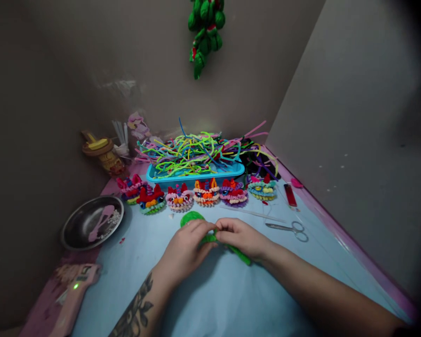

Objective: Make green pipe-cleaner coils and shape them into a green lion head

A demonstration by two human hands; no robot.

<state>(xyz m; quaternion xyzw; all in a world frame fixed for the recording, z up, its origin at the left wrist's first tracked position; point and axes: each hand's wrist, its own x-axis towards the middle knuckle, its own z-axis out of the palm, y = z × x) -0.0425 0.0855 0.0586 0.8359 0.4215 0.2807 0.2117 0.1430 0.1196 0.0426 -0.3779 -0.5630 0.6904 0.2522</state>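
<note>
Near the middle of the blue table cover (126, 281), both my hands close on a green pipe cleaner piece (192, 217). Its rounded, coiled part shows beyond my left hand (191, 241), and a straight green length sticks out under my right hand (243, 238) toward me. My left fingers wrap round the coiled part. The thumb and forefinger of my right hand pinch at the middle, close to the left fingertips. The fingers hide just how the green strands join there. Just beyond stands a row of several colourful fuzzy animal heads (179, 197).
Behind the row is a blue tray (196, 178) heaped with coloured pipe cleaners (196, 150). Scissors (291, 228) and a red lighter-like object (290, 195) lie right. At left are a metal bowl (72, 227) with a pink scoop and a pink glue gun (73, 295). Green ornaments (205, 32) hang above.
</note>
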